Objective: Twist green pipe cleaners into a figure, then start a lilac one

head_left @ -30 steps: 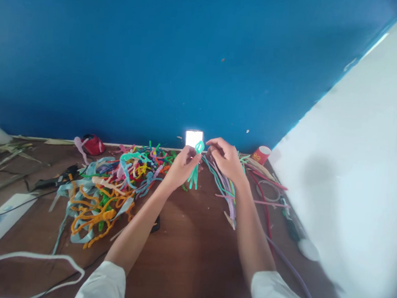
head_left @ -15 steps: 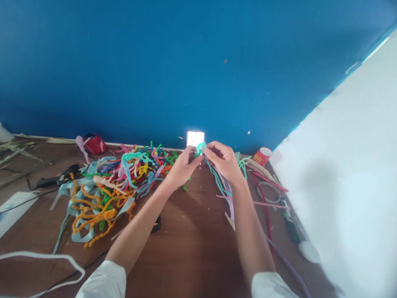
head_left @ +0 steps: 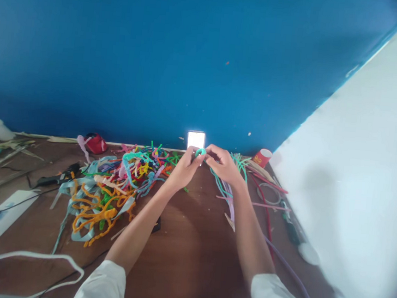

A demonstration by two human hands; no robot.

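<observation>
Blue wall (head_left: 178, 63) eats up most of the background, with a white wall (head_left: 364, 163) slanting in from about 2 o'clock, and below them it's one messy brown table (head_left: 181, 268). Biggest thing on it is a heap of fuzzy stems (head_left: 105, 215) at 10 o'clock, every colour going, probably shoved over there so the middle has elbow room. Smaller bundle of pastel stems (head_left: 224, 188) sits between 1 and 2, laid more or less lengthwise, I'd guess so the right side can grab from it easily. Both hands are up at 12, nearly touching, likely because the piece between them is so tiny it needs fingertip work. Left hand (head_left: 185, 166) is pinching that piece between thumb and fingers; right hand (head_left: 226, 165) has its fingers bent in right beside it, but honestly can't tell whether it's gripping anything. Around the edges: white power strip (head_left: 1, 220) at 9, black gun-shaped tool (head_left: 55, 178) nearer 10, lit-up phone (head_left: 195, 138) against the wall at 12, screen totally blown out, and a red paper cup (head_left: 263, 157) between 1 and 2. As for stuff in the way, the right forearm cuts across part of the pastel bundle, and the hands overlap the phone's lower end. Smallest of the lot is the teal loop (head_left: 200, 152) at 12, held up just in front of the phone, with fingers hiding whatever's below its curved top.
</observation>
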